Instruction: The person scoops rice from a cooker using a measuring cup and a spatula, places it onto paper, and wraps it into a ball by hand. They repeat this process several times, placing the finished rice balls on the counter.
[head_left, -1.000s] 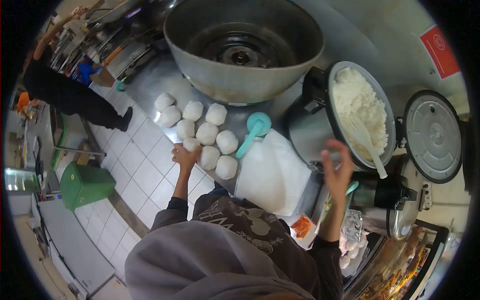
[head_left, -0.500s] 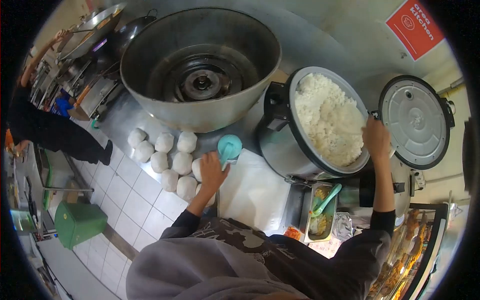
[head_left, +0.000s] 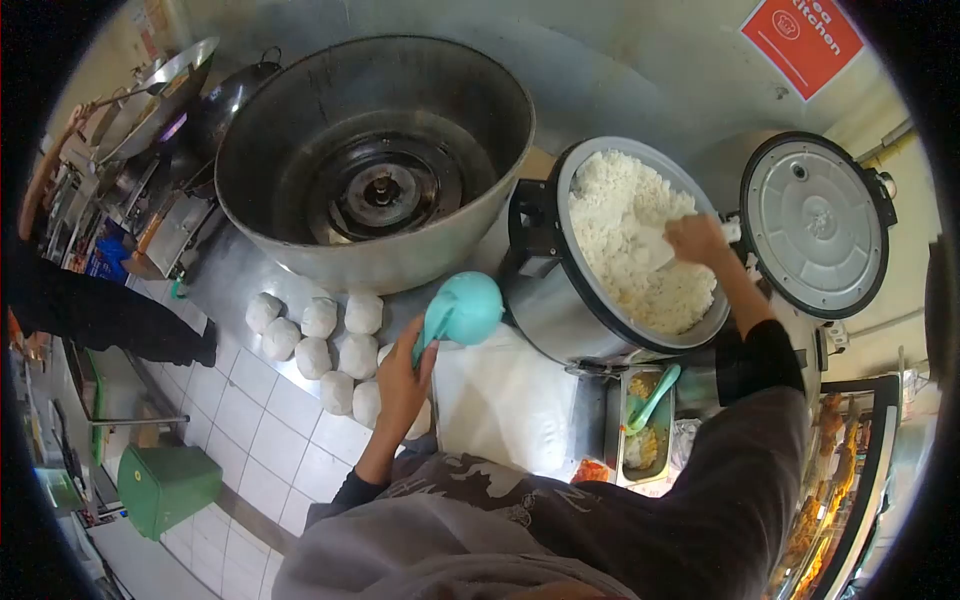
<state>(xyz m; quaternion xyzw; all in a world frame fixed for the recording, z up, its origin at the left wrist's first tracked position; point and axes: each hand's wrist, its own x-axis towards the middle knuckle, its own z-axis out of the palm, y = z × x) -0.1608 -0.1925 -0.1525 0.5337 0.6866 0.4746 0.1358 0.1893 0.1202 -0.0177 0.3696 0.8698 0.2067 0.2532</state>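
Observation:
My left hand [head_left: 404,375] is closed round the handle of a turquoise plastic scoop [head_left: 470,308], lifted above the counter with its rounded bowl toward the cooker. My right hand [head_left: 697,240] grips a whitish rice paddle [head_left: 656,248], its blade against the cooked rice [head_left: 625,200]. That rice fills the large rice cooker [head_left: 540,310], whose round lid [head_left: 820,225] stands open on the right. Several white wrapped rounded bundles [head_left: 358,355] sit in rows beside my left hand. A stack of white paper sheets [head_left: 500,395] lies below the scoop.
A big deep metal pan [head_left: 375,250] stands at the back. Near my right arm, a metal tray [head_left: 642,468] holds yellowish food and a turquoise spoon [head_left: 655,400]. A glass food case [head_left: 840,480] is at right. Another person's dark-clothed leg [head_left: 110,315] and a green bin [head_left: 165,490] are at left.
My left hand has raised the scoop off the counter. My right hand has moved inward from the cooker's right rim, over the rice, with the paddle. The view has shifted slightly.

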